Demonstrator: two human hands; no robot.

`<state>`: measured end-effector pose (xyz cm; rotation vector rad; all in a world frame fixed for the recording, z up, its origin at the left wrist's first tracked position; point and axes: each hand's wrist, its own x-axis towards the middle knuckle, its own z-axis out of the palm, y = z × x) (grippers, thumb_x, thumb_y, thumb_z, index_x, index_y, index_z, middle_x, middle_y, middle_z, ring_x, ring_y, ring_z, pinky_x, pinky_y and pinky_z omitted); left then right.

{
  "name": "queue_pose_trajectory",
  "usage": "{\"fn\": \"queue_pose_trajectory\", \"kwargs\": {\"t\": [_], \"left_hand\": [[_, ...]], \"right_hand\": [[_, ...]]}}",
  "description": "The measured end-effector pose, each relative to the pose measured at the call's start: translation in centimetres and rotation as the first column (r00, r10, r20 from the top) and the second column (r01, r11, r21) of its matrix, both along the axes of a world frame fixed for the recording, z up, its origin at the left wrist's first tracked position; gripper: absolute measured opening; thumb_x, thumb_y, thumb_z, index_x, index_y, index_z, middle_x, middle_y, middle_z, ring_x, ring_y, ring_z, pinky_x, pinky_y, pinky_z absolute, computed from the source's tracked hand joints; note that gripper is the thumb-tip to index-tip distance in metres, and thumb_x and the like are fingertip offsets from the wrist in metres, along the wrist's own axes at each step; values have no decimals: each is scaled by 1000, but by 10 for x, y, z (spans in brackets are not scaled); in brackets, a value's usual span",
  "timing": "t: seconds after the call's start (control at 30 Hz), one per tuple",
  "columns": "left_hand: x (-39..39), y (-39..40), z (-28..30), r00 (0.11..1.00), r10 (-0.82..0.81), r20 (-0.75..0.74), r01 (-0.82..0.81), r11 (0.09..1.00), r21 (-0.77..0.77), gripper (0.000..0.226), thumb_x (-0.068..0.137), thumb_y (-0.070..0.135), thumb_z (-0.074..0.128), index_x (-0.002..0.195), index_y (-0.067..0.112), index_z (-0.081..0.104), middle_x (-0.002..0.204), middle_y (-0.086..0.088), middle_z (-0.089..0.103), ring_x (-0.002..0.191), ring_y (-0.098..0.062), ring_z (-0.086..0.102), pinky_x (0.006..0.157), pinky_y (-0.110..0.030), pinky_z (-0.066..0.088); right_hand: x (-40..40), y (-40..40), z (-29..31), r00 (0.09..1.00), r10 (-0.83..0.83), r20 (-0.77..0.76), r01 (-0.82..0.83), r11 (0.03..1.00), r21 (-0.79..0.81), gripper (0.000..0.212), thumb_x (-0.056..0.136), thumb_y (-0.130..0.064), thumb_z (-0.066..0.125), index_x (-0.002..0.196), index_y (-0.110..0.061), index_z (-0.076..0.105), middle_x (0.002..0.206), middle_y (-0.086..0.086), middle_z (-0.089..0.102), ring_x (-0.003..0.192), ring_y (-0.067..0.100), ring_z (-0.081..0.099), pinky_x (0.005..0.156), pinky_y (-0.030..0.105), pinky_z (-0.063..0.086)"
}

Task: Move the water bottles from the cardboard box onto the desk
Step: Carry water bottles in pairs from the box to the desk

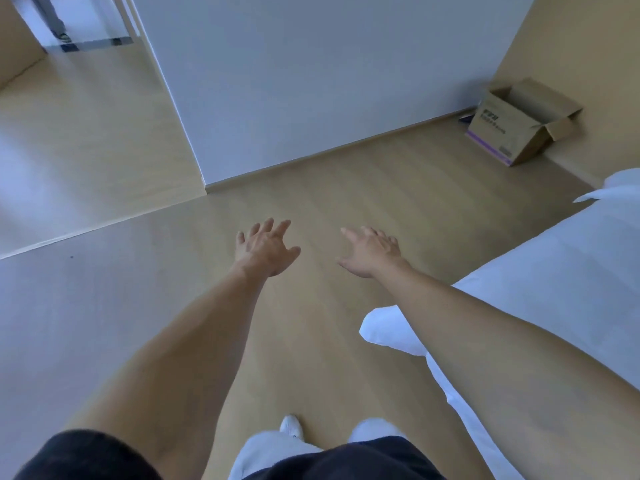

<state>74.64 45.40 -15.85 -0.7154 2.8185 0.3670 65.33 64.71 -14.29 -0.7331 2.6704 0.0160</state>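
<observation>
Nothing held: left hand [266,249] and right hand [372,252] both outstretched, fingers spread and loose, over bare floor [311,341]. Well apart from both, far ahead and off to the right, cardboard box [516,128] in the wall corner, flaps open, inside hidden from here; no water bottles visible, no desk in view. Close on the right hand's side, white bed [554,289] with a corner of bedding jutting toward the walking path. Risks, as a judgement: snagging a leg on that bedding during the approach; reaching into the box blind and fumbling a bottle; flaps getting in the way of a clean lift
</observation>
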Motion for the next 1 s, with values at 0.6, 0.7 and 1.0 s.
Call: {"fn": "queue_pose_trajectory", "kwargs": {"t": [0.6,0.7,1.0], "left_hand": [[-291,-88,-6,990,-141,26,142,990,-24,71,96,59,45,158,37,17,167,-2,16,153,-27,16,122,-51,15],[-351,-93,2,988,-151,28,152,988,-20,71,97,59,44,158,36,17,167,-2,15,153,-26,15,122,-51,15],[-507,-77,4,961,-275,9,275,961,7,70,95,60,45,157,39,20,166,-2,19,152,-25,17,122,-50,15]], "right_hand": [[-269,-70,-24,986,-161,29,162,987,-19,72,91,-62,51,153,-34,28,152,11,38,140,30,35,113,46,30],[-320,-69,-20,983,-177,42,178,984,-17,70,91,-60,52,152,-33,30,150,11,39,140,30,37,113,45,31],[-457,-56,-17,964,-264,40,265,964,-9,69,90,-62,51,151,-35,32,151,11,40,140,30,36,112,46,30]]}}
